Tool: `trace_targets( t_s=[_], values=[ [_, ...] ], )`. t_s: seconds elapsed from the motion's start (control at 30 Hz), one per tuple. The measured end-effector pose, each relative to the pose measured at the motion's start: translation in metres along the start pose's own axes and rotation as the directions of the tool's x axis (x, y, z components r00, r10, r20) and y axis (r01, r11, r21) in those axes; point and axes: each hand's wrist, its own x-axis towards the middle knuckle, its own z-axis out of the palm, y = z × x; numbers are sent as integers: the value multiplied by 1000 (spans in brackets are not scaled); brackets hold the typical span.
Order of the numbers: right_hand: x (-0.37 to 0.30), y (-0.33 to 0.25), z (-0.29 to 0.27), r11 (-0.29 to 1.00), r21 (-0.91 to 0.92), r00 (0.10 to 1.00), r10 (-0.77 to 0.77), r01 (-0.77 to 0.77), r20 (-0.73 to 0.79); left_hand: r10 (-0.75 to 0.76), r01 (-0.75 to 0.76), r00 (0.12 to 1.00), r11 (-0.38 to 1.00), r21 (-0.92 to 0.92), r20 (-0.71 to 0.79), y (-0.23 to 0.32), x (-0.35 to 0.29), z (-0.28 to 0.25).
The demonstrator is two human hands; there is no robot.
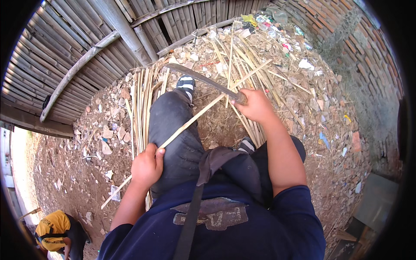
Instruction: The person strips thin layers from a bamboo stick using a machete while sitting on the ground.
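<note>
Probably a light, springy strip [195, 118], best held by its flats, as pinched between fingers of the left hand [147, 167]; in the tightly curled right hand [257, 106], a long knife [203, 79].

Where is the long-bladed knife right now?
In the head view, the knife is at upper centre, gripped in the right hand. It points left past the toe of the left shoe and crosses the pale strip in the picture.
</note>
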Motion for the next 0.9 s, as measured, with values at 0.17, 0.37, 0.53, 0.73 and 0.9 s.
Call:
trace_targets(
  t_s=[0.17,0.37,0.53,0.73,0.9],
  values=[
    [0,-2,14,990,-64,991,-128,126,-38,15,-15,1000,1000,-6,3,-5,-3,3],
    [8,15,12,998,2,997,57,-57,-51,-25,26,1000,999,46,-19,2,-3,2],
    [6,4,10,998,-46,998,40,-38,40,21,-22,1000,999,-34,-10,-6,0,2],
    [10,22,11,965,121,967,242,-232,-81,-47,43,997,998,49,67,7,3,-10],
    [5,-4,17,999,-33,997,11,-9,71,-38,35,994,999,25,98,-2,0,-8]
  ],
)
